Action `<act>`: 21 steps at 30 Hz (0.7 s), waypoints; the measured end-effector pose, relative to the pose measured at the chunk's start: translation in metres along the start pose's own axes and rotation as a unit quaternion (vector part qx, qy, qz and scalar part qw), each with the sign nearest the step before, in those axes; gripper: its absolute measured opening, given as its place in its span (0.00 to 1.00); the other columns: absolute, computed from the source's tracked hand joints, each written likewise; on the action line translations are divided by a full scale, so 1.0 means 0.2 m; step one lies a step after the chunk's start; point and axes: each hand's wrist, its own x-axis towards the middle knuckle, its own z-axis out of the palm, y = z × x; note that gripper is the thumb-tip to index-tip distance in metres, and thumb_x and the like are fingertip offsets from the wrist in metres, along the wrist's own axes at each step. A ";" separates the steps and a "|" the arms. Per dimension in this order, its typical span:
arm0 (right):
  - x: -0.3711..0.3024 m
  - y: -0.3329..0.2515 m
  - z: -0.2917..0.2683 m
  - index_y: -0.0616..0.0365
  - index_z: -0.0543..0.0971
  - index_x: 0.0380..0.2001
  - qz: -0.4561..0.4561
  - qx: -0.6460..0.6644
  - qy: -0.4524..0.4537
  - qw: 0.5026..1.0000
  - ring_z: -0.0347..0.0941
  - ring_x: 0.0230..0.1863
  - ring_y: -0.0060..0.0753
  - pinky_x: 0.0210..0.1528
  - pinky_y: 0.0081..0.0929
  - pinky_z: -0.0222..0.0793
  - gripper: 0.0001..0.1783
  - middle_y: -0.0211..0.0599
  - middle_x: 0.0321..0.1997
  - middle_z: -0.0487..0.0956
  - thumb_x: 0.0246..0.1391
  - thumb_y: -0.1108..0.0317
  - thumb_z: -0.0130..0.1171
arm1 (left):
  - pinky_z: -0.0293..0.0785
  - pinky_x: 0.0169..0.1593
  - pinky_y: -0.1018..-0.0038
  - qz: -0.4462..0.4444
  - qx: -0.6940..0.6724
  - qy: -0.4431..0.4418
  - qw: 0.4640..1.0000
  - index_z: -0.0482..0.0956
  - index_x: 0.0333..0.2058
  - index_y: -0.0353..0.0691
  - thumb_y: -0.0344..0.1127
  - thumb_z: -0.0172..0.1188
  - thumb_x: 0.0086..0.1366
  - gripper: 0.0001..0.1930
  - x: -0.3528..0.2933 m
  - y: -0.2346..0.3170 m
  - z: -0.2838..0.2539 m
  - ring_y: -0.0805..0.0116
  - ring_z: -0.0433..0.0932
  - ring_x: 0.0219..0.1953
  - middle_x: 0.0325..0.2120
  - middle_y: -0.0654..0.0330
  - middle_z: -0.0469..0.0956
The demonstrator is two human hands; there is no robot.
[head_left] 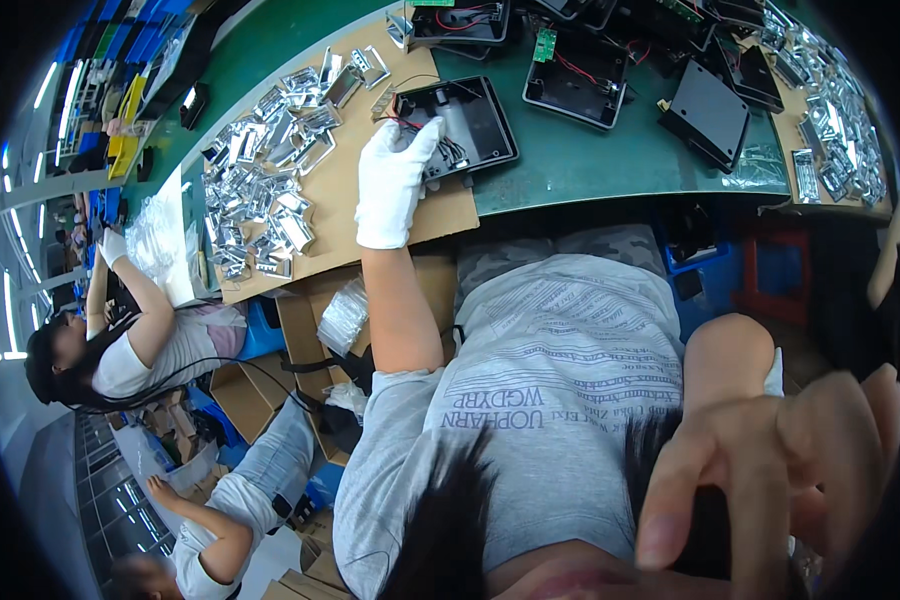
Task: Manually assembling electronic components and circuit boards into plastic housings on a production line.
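Closest to you, at the lower right, your bare right hand [770,460] is raised near the camera, slightly blurred, its fingers apart and loosely bent, with nothing visible in it. Beyond your grey printed T-shirt [560,350], your left hand [395,190], in a white glove, reaches forward to the left side of an open black casing [485,110]. Thumb and fingers are parted at its edge; you cannot tell from here whether they grip it or only rest there.

The casing is a shallow rectangular tray with rounded corners, a raised rim and a dark, glossy inside with a pale grey patch across its middle. Thin red and dark wires [406,123] show between your gloved fingers. It sits slightly askew, partly over a brown cardboard sheet [335,220] and partly over the green tabletop [570,165].

To its left, shiny silver metal parts [270,170] lie heaped on the cardboard. To its right, well apart, are another open casing [575,90] with a green circuit board [545,46] and a flat, dark grey-topped casing [708,115]. Far left, a co-worker [150,330] sits with arms stretched forward.
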 end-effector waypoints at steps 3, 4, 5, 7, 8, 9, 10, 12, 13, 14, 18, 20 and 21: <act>0.07 0.04 -0.03 0.48 0.73 0.41 0.013 0.014 0.001 1.000 0.67 0.32 0.28 0.45 0.34 0.66 0.12 0.27 0.39 0.78 0.54 0.69 0.62 | 0.60 0.16 0.87 0.000 0.006 -0.005 1.000 0.81 0.38 0.37 0.43 0.71 0.65 0.15 -0.01 0.02 0.02 0.84 0.70 0.18 0.26 0.65 0.82; 0.07 0.03 -0.10 0.47 0.73 0.41 0.017 0.023 -0.001 1.000 0.67 0.33 0.28 0.46 0.35 0.66 0.12 0.27 0.40 0.78 0.54 0.68 0.62 | 0.60 0.16 0.87 0.000 0.005 -0.001 1.000 0.81 0.38 0.37 0.43 0.71 0.65 0.15 -0.01 0.02 0.01 0.84 0.70 0.18 0.26 0.65 0.82; 0.06 0.05 -0.03 0.47 0.73 0.41 0.020 0.031 -0.003 0.999 0.67 0.34 0.29 0.47 0.36 0.66 0.12 0.28 0.41 0.78 0.55 0.67 0.61 | 0.61 0.17 0.86 -0.005 0.007 -0.002 1.000 0.81 0.38 0.37 0.43 0.71 0.65 0.15 -0.01 0.02 0.01 0.83 0.70 0.18 0.26 0.64 0.82; 0.05 0.04 -0.08 0.47 0.73 0.42 0.026 0.045 -0.005 0.999 0.67 0.36 0.30 0.48 0.37 0.65 0.11 0.28 0.42 0.78 0.56 0.65 0.60 | 0.64 0.18 0.84 -0.016 0.011 -0.006 1.000 0.82 0.38 0.37 0.41 0.71 0.64 0.14 -0.02 0.03 0.01 0.81 0.71 0.19 0.25 0.63 0.81; 0.04 0.03 -0.09 0.47 0.73 0.42 0.028 0.052 -0.006 0.998 0.67 0.37 0.30 0.49 0.37 0.65 0.11 0.28 0.42 0.78 0.56 0.64 0.60 | 0.65 0.19 0.83 -0.021 0.013 -0.009 1.000 0.82 0.38 0.37 0.41 0.71 0.64 0.14 -0.02 0.03 0.00 0.79 0.71 0.19 0.25 0.62 0.81; 0.04 0.03 -0.07 0.47 0.72 0.43 0.031 0.058 -0.006 0.998 0.67 0.38 0.31 0.50 0.38 0.65 0.11 0.29 0.43 0.77 0.57 0.64 0.59 | 0.65 0.19 0.83 -0.021 0.013 -0.008 1.000 0.82 0.38 0.37 0.41 0.71 0.64 0.14 -0.02 0.03 0.00 0.79 0.71 0.19 0.25 0.62 0.81; 0.04 0.03 -0.08 0.46 0.72 0.43 0.034 0.065 -0.005 0.997 0.67 0.39 0.31 0.50 0.39 0.65 0.11 0.29 0.44 0.77 0.57 0.63 0.59 | 0.65 0.19 0.83 -0.018 0.006 -0.007 1.000 0.82 0.38 0.37 0.41 0.71 0.64 0.14 -0.02 0.03 0.01 0.80 0.71 0.19 0.25 0.62 0.81; 0.04 0.03 -0.11 0.46 0.72 0.44 0.040 0.076 -0.001 0.996 0.67 0.41 0.32 0.52 0.40 0.64 0.12 0.30 0.45 0.77 0.58 0.61 0.58 | 0.65 0.19 0.83 -0.012 -0.009 -0.007 1.000 0.82 0.38 0.37 0.41 0.71 0.64 0.14 -0.02 0.02 0.01 0.80 0.71 0.18 0.24 0.63 0.81; 0.00 0.00 -0.11 0.46 0.72 0.44 0.043 0.081 0.001 0.996 0.67 0.42 0.32 0.53 0.41 0.64 0.12 0.30 0.46 0.77 0.59 0.60 0.57 | 0.65 0.19 0.83 -0.010 -0.016 -0.007 1.000 0.82 0.38 0.37 0.41 0.71 0.64 0.14 -0.02 0.01 0.01 0.80 0.71 0.18 0.24 0.63 0.81; -0.02 -0.03 -0.14 0.46 0.72 0.44 0.045 0.087 0.003 0.995 0.67 0.43 0.33 0.53 0.41 0.63 0.12 0.30 0.46 0.77 0.59 0.59 0.57 | 0.65 0.19 0.83 -0.011 -0.015 -0.008 1.000 0.82 0.38 0.37 0.41 0.71 0.64 0.14 -0.02 0.01 0.01 0.80 0.71 0.18 0.24 0.63 0.81; -0.07 -0.05 -0.13 0.45 0.71 0.46 0.053 0.109 0.016 0.993 0.67 0.47 0.35 0.56 0.44 0.62 0.13 0.31 0.49 0.76 0.61 0.56 0.55 | 0.65 0.18 0.83 -0.008 0.005 -0.008 1.000 0.82 0.39 0.37 0.41 0.72 0.63 0.14 0.00 0.01 0.01 0.80 0.71 0.18 0.24 0.62 0.82; -0.16 -0.10 -0.09 0.45 0.71 0.46 0.056 0.124 0.022 0.991 0.67 0.49 0.36 0.58 0.45 0.62 0.13 0.32 0.50 0.76 0.62 0.54 0.54 | 0.64 0.18 0.84 -0.008 0.010 -0.007 1.000 0.82 0.39 0.37 0.42 0.72 0.64 0.14 -0.01 0.01 0.00 0.80 0.71 0.18 0.25 0.63 0.82; -0.22 -0.17 -0.11 0.44 0.71 0.47 0.058 0.128 0.024 0.990 0.67 0.50 0.36 0.59 0.46 0.62 0.14 0.32 0.51 0.75 0.62 0.53 0.54 | 0.62 0.18 0.85 -0.006 0.011 -0.007 1.000 0.82 0.39 0.37 0.42 0.71 0.64 0.15 -0.01 0.01 0.00 0.81 0.71 0.19 0.26 0.63 0.82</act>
